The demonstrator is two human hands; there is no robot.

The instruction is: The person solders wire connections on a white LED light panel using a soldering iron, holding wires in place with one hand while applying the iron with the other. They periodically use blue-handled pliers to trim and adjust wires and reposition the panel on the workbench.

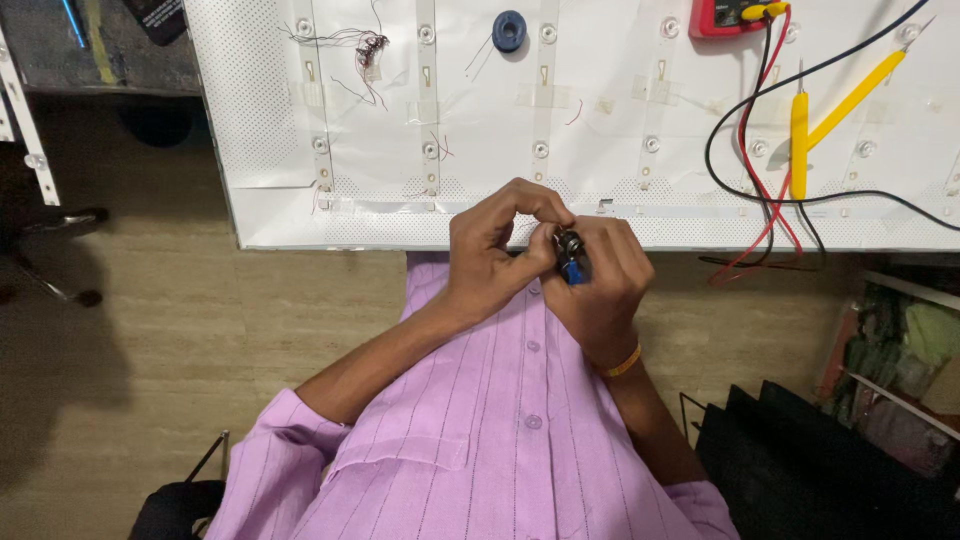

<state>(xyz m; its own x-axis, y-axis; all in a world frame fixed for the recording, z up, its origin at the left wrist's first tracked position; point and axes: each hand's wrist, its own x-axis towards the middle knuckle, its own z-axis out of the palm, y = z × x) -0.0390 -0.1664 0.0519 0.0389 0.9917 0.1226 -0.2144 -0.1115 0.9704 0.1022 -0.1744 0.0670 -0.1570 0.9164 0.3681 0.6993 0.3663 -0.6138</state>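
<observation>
The person wears a lilac button-up shirt (520,400) with thin dark vertical stripes, a row of small matching buttons down the front, a chest pocket, and sleeves rolled up. An orange band (622,364) circles one wrist.

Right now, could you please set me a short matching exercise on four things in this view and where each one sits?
Things:
1. blue roll
2. red meter
3. yellow probe
4. small blue part

Places:
A. between both hands
B. top edge, right of the roll
C. right side, upright beside the cables
D. top middle of the white panel

Pairs: 1-D, 2-B, 3-C, 4-A
</observation>
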